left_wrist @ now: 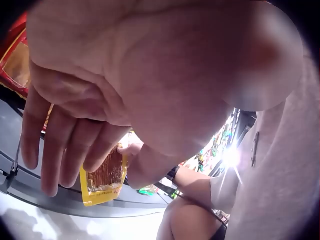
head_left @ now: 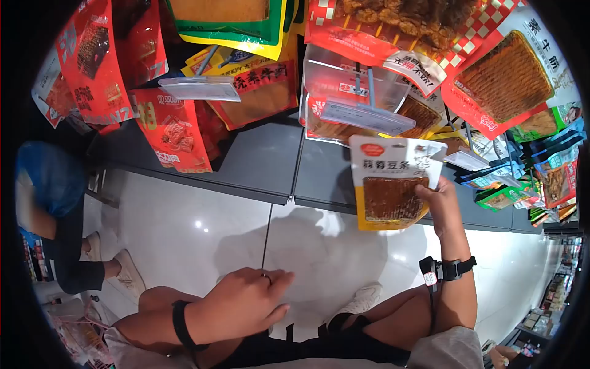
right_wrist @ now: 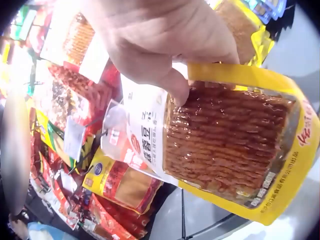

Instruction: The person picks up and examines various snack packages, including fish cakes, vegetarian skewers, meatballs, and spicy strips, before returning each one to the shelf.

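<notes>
My right hand (head_left: 442,203) pinches a snack packet (head_left: 393,203) by its right edge, with the thumb across the front. White at the top and yellow at the bottom, the packet has a clear window showing brown ridged strips. In the right wrist view, the thumb of the right hand (right_wrist: 165,50) presses near the upper edge of that window. The left hand (head_left: 246,301), wearing a ring and a black wristband, is over my lap and holds nothing. Its fingers (left_wrist: 60,145) hang loosely extended in the left wrist view.
Hanging snack packets in red (head_left: 178,129), yellow (head_left: 261,95) and green (head_left: 224,31) crowd the rack ahead. Clear price tag holders (head_left: 369,117) jut out on hooks. A dark grey shelf ledge (head_left: 258,160) runs below. Another person's legs (head_left: 80,258) are at the left.
</notes>
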### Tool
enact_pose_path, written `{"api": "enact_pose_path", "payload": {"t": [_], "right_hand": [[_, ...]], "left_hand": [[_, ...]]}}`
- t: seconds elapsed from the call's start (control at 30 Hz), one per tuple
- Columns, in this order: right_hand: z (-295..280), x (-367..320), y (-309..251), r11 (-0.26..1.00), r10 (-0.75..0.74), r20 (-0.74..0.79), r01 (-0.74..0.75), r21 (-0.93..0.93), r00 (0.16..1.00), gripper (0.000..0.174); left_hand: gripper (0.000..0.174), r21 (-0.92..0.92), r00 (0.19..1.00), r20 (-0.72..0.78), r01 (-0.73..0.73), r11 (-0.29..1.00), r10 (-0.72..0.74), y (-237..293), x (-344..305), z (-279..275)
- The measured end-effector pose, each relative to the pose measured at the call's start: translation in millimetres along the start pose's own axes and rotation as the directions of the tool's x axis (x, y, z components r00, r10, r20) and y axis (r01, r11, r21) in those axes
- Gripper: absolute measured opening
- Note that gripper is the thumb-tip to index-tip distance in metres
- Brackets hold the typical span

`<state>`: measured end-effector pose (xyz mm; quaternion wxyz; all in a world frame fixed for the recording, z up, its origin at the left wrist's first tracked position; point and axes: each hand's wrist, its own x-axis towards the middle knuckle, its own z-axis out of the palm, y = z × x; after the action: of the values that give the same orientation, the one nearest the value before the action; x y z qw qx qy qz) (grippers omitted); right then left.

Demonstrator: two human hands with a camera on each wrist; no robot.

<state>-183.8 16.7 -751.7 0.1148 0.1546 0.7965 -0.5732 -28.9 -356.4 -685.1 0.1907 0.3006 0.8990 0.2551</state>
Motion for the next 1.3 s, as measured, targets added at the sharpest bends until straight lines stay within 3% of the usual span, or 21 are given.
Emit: {"api": "enact_pose_path", "payload": {"t": [0.1, 0.17, 0.23, 0.37, 0.63, 0.93, 1.03, 1.17, 1.23, 1.3], "right_hand": [[-23, 11, 19, 0.994, -0.052, -0.118, 0.064, 0.093, 0.992, 0.026], [-31, 11, 23, 0.986, -0.086, -0.103, 0.1, 0.133, 0.991, 0.028], [-33, 9, 22, 0.932, -0.202, -0.152, 0.238, 0.275, 0.967, 0.028], [-32, 6, 14, 0.903, -0.214, -0.196, 0.27, 0.335, 0.957, 0.034], [-13, 7, -2, 0.856, -0.07, -0.268, 0.196, 0.479, 0.961, 0.038], [-16, 13, -4, 0.877, -0.057, -0.231, 0.159, 0.452, 0.971, 0.038], [-18, 28, 8, 0.898, -0.074, -0.238, 0.169, 0.407, 0.968, 0.035], [-17, 39, 9, 0.959, 0.044, -0.432, 0.084, 0.271, 0.901, 0.025], [-31, 45, 13, 0.937, 0.089, -0.444, 0.076, 0.341, 0.892, 0.027], [-43, 50, 20, 0.912, 0.103, -0.433, 0.089, 0.4, 0.895, 0.028]], "left_hand": [[0.049, 0.006, 0.999, 0.015, -0.035, 0.999, 0.035, 4, -4, -5], [0.048, -0.004, 1.0, 0.001, -0.028, 1.0, 0.028, 3, -6, -5], [0.047, -0.009, 1.0, -0.008, -0.016, 1.0, 0.016, 0, -8, -3], [0.043, -0.017, 0.995, -0.093, -0.039, 0.999, 0.038, -3, -7, -1], [0.043, -0.02, 0.998, -0.053, -0.023, 1.0, 0.022, -1, -6, -5], [0.042, -0.039, 0.994, -0.107, -0.032, 0.999, 0.028, -7, 1, -1], [0.042, -0.013, 0.999, -0.027, -0.016, 1.0, 0.016, -3, 2, -4], [0.043, -0.037, 0.996, -0.076, -0.04, 0.999, 0.037, 0, 1, -3], [0.043, -0.064, 0.998, -0.05, -0.048, 0.997, 0.045, 2, 4, -8], [0.044, 0.028, 0.996, -0.09, 0.005, 1.0, -0.002, 12, 8, -19]]}}
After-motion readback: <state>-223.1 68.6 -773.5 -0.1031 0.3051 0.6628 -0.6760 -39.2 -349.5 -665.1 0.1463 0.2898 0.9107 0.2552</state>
